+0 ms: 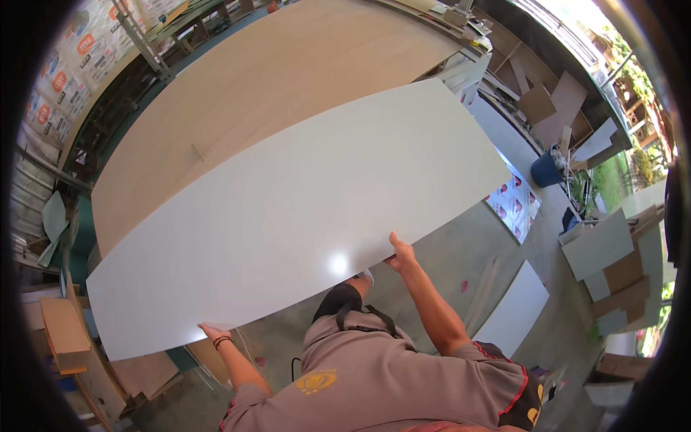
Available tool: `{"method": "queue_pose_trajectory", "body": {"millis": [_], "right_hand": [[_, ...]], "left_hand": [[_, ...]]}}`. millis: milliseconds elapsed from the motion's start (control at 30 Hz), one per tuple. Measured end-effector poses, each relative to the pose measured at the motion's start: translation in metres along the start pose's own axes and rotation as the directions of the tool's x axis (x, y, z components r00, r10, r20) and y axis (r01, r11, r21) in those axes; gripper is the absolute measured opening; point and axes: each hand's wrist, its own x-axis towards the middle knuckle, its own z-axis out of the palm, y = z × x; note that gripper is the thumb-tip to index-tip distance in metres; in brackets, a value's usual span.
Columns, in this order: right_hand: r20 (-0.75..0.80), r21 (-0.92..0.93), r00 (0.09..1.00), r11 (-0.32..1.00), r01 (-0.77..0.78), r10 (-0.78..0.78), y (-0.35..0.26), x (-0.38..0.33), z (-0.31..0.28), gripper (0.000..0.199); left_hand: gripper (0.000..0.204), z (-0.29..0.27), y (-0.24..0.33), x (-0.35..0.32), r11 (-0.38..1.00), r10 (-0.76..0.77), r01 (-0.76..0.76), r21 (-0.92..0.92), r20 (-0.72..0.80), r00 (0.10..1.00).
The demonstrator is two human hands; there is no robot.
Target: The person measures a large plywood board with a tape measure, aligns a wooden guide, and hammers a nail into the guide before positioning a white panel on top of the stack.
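Observation:
A large white laminate sheet (288, 216) stretches across the middle of the view, glossy and slightly bowed. My left hand (214, 331), with a dark wristband, grips its near edge at the lower left. My right hand (401, 253) grips the same near edge further right, thumb on top. The sheet lies over a bigger light-brown plywood board (245, 79) that reaches beyond it toward the far side. My grey shirt with a black strap fills the bottom of the view.
A smaller white panel (515, 309) lies on the concrete floor to the right. A blue bucket (545, 171), cut boards and cardboard offcuts (612, 266) crowd the right side. A cardboard box (63, 333) and shelving stand at the left.

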Motion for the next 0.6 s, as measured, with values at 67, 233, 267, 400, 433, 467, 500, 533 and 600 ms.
{"method": "queue_pose_trajectory", "body": {"millis": [67,233,267,400,433,467,500,533,600], "right_hand": [[-0.015,-0.035,0.999,0.999,0.032,-0.033,-0.028,0.013,-0.005,0.051],[-0.026,-0.106,0.999,0.994,0.031,-0.034,-0.120,0.068,-0.024,0.051],[-0.015,-0.113,0.999,0.993,0.035,-0.037,-0.133,0.076,-0.025,0.050],[-0.055,-0.209,0.998,0.978,0.025,-0.037,-0.208,0.103,-0.026,0.051],[-0.067,-0.230,0.997,0.973,0.032,-0.049,-0.233,0.111,-0.031,0.050],[-0.073,-0.257,0.996,0.966,0.038,-0.059,-0.255,0.122,-0.033,0.050],[-0.081,-0.283,0.994,0.958,0.046,-0.071,-0.276,0.133,-0.036,0.050],[-0.056,-0.290,0.995,0.955,0.059,-0.078,-0.294,0.141,-0.036,0.050],[-0.009,-0.302,0.996,0.950,0.078,-0.085,-0.326,0.161,-0.039,0.050]], "left_hand": [[0.080,0.019,-0.025,-0.020,1.000,0.014,-0.014,-0.003,-0.040,0.999],[0.080,0.068,-0.088,-0.068,1.000,0.026,-0.026,-0.003,-0.098,0.995],[0.080,0.075,-0.096,-0.075,0.999,0.034,-0.034,0.004,-0.104,0.994],[0.080,0.110,-0.148,-0.117,1.000,0.030,-0.030,-0.002,-0.112,0.993],[0.080,0.131,-0.165,-0.134,0.999,0.009,-0.012,-0.030,-0.109,0.994],[0.080,0.149,-0.179,-0.155,0.998,-0.009,0.002,-0.062,-0.112,0.994],[0.080,0.171,-0.190,-0.181,0.995,-0.029,0.019,-0.095,-0.112,0.993],[0.080,0.186,-0.198,-0.202,0.993,-0.045,0.035,-0.113,-0.093,0.995],[0.080,0.213,-0.215,-0.231,0.988,-0.072,0.063,-0.142,-0.059,0.996]]}}
